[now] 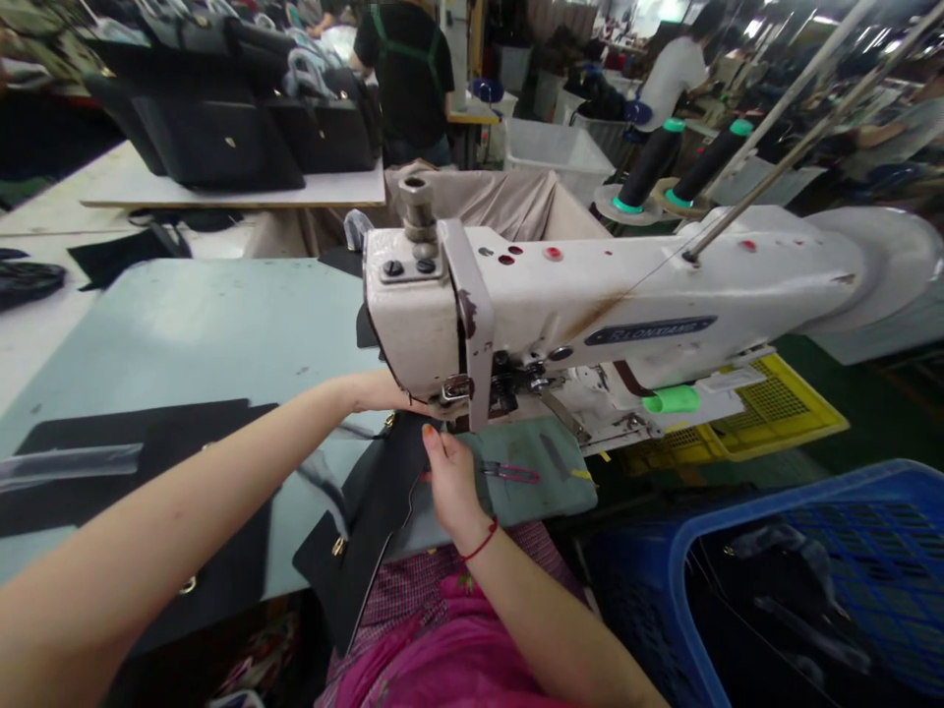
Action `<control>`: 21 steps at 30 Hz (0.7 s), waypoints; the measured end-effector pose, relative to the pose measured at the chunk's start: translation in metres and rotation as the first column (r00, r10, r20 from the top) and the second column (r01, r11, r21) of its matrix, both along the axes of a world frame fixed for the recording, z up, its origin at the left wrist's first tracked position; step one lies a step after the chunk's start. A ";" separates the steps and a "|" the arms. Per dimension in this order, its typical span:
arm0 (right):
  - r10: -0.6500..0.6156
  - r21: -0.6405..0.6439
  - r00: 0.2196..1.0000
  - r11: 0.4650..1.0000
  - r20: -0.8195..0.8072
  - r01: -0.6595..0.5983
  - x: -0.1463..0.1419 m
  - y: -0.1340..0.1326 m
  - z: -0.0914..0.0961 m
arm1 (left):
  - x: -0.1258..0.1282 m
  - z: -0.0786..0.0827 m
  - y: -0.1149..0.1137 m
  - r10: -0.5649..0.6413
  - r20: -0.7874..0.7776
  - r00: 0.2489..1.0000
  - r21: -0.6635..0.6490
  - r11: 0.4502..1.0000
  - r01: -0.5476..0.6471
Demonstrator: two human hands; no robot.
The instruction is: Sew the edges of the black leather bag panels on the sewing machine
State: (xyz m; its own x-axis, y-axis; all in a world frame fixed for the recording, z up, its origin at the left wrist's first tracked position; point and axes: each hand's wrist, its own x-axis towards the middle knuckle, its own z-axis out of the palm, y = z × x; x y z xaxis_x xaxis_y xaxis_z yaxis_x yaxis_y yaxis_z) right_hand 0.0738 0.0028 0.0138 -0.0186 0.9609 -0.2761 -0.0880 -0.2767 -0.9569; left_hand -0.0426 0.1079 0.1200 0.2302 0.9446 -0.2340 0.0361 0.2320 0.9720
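Your left hand [383, 391] reaches under the white sewing machine head [435, 315], its fingers hidden, so their grip cannot be told. Your right hand [451, 482] pinches a black leather bag panel [376, 501] narrowly between its fingers, the panel's top at the needle area, the rest hanging over the pale green table [147, 334] edge toward your lap. Any stitching is too dark to see.
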 end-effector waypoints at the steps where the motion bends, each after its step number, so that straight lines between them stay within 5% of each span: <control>1: -0.005 0.024 1.000 1.000 0.023 0.004 0.001 0.001 0.001 | -0.001 -0.002 -0.002 -0.112 0.002 0.994 -0.022 0.993 0.112; 3: -0.013 0.088 0.997 0.996 0.073 0.007 0.004 0.002 0.004 | -0.002 -0.008 -0.004 -0.228 0.007 0.974 -0.038 0.973 0.228; 7: 0.029 0.155 0.993 0.987 0.112 -0.046 0.015 0.005 0.009 | -0.002 -0.022 -0.013 -0.112 0.013 0.994 -0.020 0.993 0.112; 21: 0.314 -0.046 0.942 0.946 -0.117 -0.321 0.057 0.027 0.028 | 0.005 -0.046 -0.044 0.063 -0.083 0.995 -0.051 0.996 -0.067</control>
